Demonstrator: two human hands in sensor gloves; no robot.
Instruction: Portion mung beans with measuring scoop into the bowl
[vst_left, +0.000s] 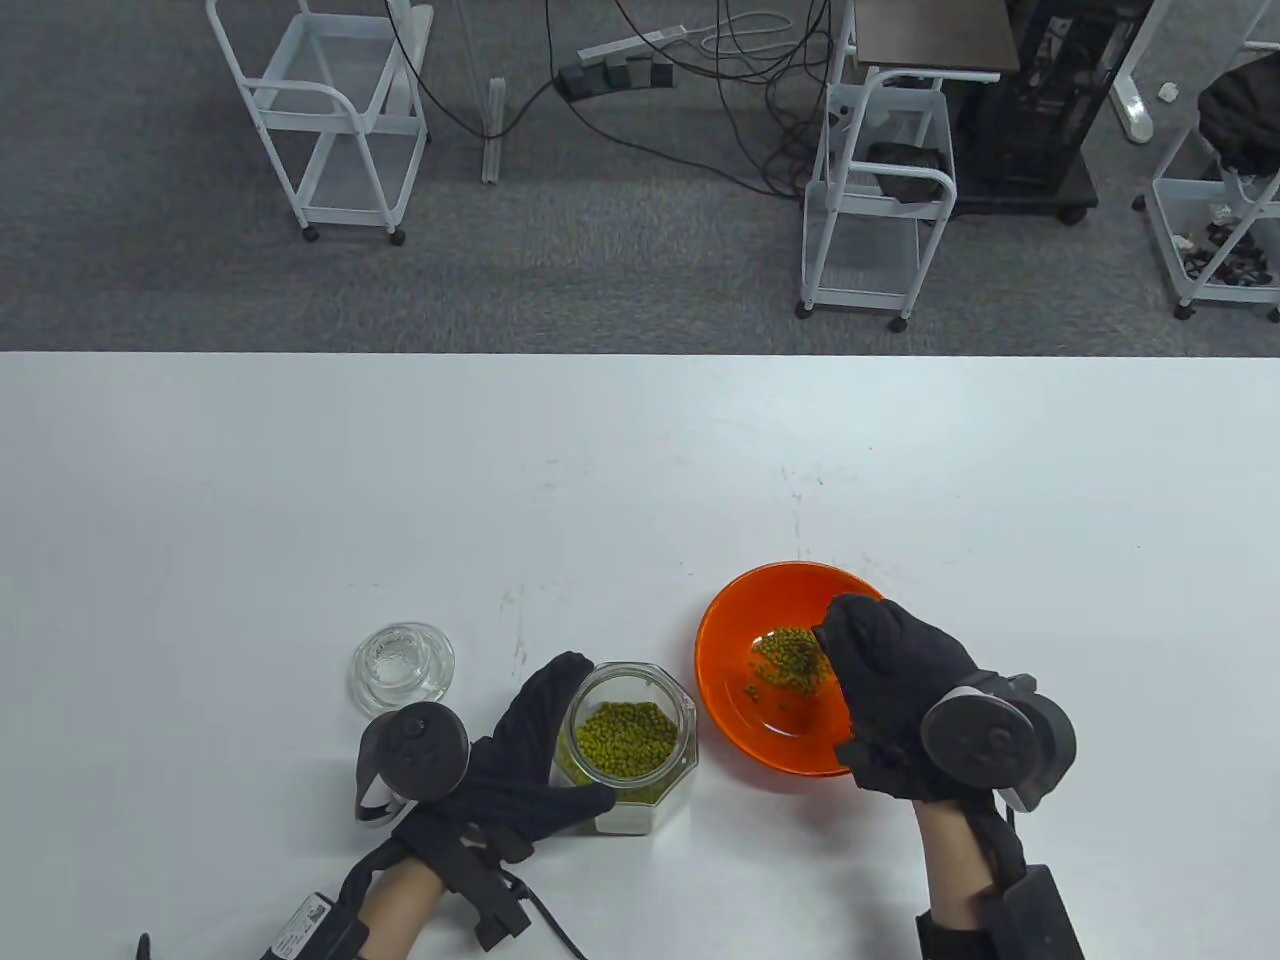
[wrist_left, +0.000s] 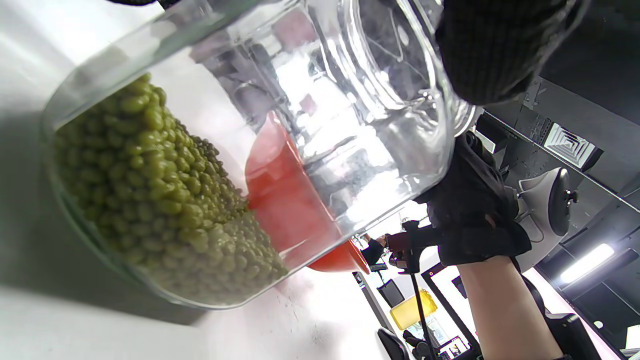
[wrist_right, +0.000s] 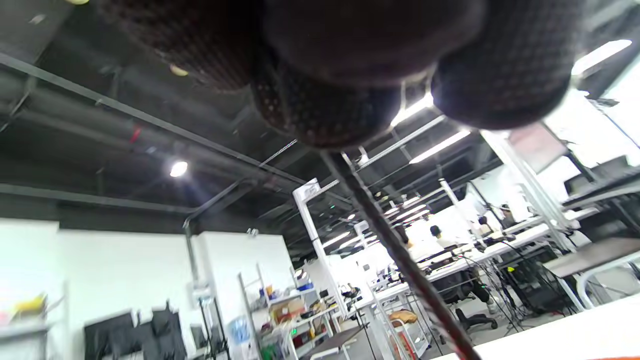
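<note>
Left hand (vst_left: 520, 765) wraps its fingers round the glass jar (vst_left: 628, 745) of mung beans (vst_left: 622, 740) near the surface's front edge — right hand (vst_left: 895, 690), curled over the orange bowl (vst_left: 730, 640), grip contents hidden.

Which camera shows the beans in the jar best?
The left wrist view: the beans fill the frame through the jar's glass side. The table view shows only their top surface through the jar's mouth. The right wrist view shows none.
</note>
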